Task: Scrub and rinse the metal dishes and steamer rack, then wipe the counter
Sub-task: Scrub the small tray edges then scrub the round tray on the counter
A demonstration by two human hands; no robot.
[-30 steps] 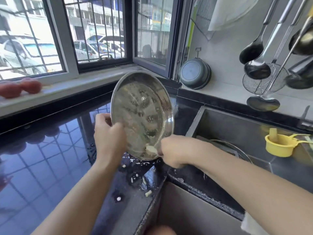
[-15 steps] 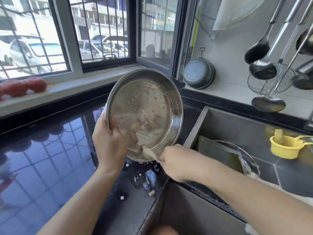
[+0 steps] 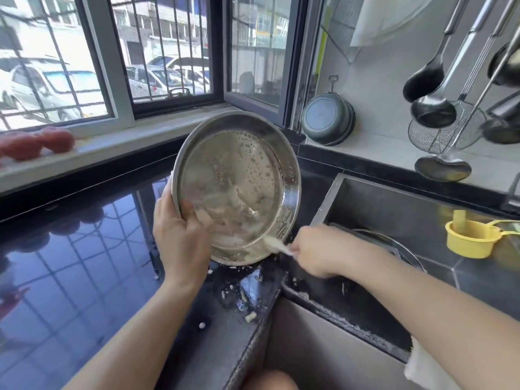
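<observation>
Glossy black stone counter (image 3: 70,277) runs under the window, dark sink basin (image 3: 394,209) to the right with another round metal piece (image 3: 394,246) lying in it. Round shallow stainless steel dish (image 3: 236,190), the task item, is tilted up on edge, its lower rim resting on the counter at the sink corner, inside smeared with residue and droplets. Left hand (image 3: 180,237) grips the dish's left rim, thumb over the inside. Right hand (image 3: 323,249) is closed around a small pale scrubbing tool (image 3: 277,244), its tip at the dish's lower inner wall; what the tool is, cannot tell. Small yellow plastic cup (image 3: 467,237) sits in the sink's far side. Pale food scraps (image 3: 250,316) litter the counter below the dish. Risks, judged: wet rim could slip from the one-hand hold and clatter into the sink; scraping at this tilt likely drops more scraps on the counter
</observation>
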